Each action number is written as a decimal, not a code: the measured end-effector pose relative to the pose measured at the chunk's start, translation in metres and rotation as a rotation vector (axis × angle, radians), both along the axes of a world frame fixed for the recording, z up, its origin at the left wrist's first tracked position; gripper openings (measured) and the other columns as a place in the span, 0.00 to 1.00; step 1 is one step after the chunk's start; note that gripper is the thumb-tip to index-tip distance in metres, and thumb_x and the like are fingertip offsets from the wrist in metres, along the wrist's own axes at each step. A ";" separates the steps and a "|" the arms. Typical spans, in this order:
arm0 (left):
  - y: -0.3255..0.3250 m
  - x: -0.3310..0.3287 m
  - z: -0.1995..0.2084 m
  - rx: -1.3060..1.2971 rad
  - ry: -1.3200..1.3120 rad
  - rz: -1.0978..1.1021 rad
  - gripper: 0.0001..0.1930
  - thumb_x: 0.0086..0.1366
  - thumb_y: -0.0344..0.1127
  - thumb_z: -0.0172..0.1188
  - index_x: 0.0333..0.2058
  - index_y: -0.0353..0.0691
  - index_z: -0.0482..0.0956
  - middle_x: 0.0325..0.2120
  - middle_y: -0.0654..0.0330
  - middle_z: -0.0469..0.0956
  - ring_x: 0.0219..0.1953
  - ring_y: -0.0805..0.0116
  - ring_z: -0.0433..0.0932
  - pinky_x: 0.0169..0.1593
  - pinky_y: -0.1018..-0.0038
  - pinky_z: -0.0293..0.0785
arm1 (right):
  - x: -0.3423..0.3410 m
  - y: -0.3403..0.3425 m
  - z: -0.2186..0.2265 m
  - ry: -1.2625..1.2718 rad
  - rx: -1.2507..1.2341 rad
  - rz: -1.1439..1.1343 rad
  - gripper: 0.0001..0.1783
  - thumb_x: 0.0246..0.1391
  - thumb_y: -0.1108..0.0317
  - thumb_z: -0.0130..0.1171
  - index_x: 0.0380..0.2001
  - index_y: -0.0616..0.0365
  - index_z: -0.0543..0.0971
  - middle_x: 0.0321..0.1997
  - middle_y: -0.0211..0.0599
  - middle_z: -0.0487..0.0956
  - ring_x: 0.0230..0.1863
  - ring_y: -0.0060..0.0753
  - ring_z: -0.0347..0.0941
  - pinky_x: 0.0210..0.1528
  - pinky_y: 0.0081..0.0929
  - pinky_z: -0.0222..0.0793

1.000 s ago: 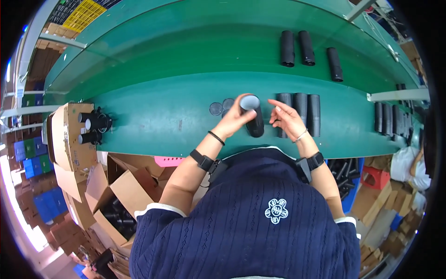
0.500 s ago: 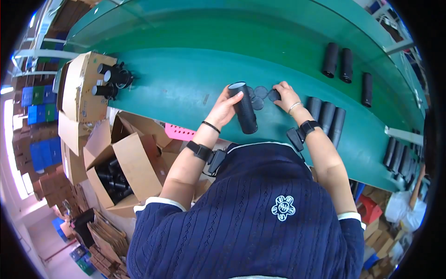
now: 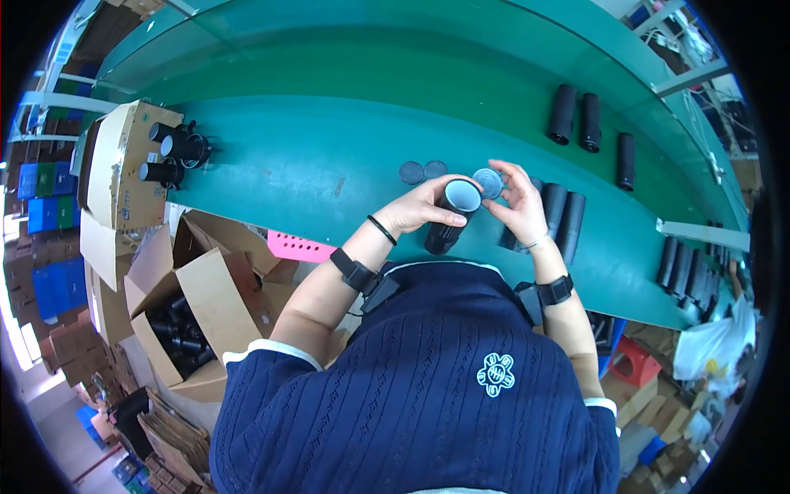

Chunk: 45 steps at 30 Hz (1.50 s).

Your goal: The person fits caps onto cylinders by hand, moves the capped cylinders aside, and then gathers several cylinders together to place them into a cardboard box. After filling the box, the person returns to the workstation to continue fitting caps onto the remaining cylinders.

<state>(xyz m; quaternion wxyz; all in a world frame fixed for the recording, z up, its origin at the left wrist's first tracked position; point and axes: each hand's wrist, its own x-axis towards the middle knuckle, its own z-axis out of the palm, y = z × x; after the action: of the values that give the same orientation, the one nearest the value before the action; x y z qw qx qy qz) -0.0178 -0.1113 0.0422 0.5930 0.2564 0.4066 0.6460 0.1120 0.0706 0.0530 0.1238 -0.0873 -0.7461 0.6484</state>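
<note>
My left hand (image 3: 418,209) is wrapped round a black tube (image 3: 444,239), tilted so that its open, pale-lined mouth faces up. Just right of that mouth, a round grey lid (image 3: 488,183) is pinched between the fingers of my right hand (image 3: 524,206). Lid and tube are close together; whether they touch I cannot tell. Beyond my left hand, a few dark round lids (image 3: 411,172) lie on the green tabletop (image 3: 304,156). Several black tubes (image 3: 569,229) lie side by side next to my right wrist, partly hidden by it.
Three black tubes (image 3: 590,123) lie farther back on the right, and more (image 3: 681,267) at the far right end. On the left, a carton (image 3: 136,169) has black tubes beside it. Below the table edge are a pink perforated basket (image 3: 298,247) and an open box of black parts (image 3: 177,329).
My right hand has lifted a lid off the table and brought it beside the tube's mouth. The tube has moved nearer to me and tilted. The whole view has shifted slightly.
</note>
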 end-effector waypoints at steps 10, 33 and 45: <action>0.015 0.003 -0.010 0.007 -0.027 -0.121 0.30 0.52 0.26 0.69 0.54 0.41 0.68 0.46 0.64 0.73 0.49 0.74 0.71 0.54 0.76 0.67 | 0.021 0.013 -0.010 -0.184 -1.011 0.230 0.33 0.60 0.59 0.56 0.63 0.61 0.59 0.52 0.40 0.72 0.47 0.32 0.73 0.46 0.30 0.75; 0.011 0.001 -0.042 -0.050 0.370 -0.071 0.35 0.48 0.29 0.73 0.55 0.41 0.66 0.48 0.64 0.70 0.53 0.73 0.68 0.56 0.73 0.66 | 0.017 0.017 0.049 -0.579 0.285 0.546 0.42 0.35 0.67 0.69 0.59 0.48 0.66 0.34 0.39 0.72 0.30 0.31 0.73 0.34 0.27 0.72; 0.016 0.004 -0.035 -0.037 0.401 -0.118 0.34 0.48 0.28 0.72 0.55 0.42 0.68 0.48 0.64 0.71 0.52 0.72 0.68 0.57 0.73 0.65 | -0.007 0.014 0.048 -0.639 0.764 0.828 0.45 0.31 0.64 0.71 0.58 0.54 0.66 0.42 0.50 0.78 0.45 0.54 0.75 0.47 0.42 0.72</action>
<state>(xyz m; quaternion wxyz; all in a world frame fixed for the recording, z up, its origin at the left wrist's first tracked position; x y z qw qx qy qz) -0.0142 -0.0951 0.0069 0.5417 0.3922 0.5124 0.5387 0.1055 0.0844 0.1007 -0.3421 0.0692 -0.8964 0.2733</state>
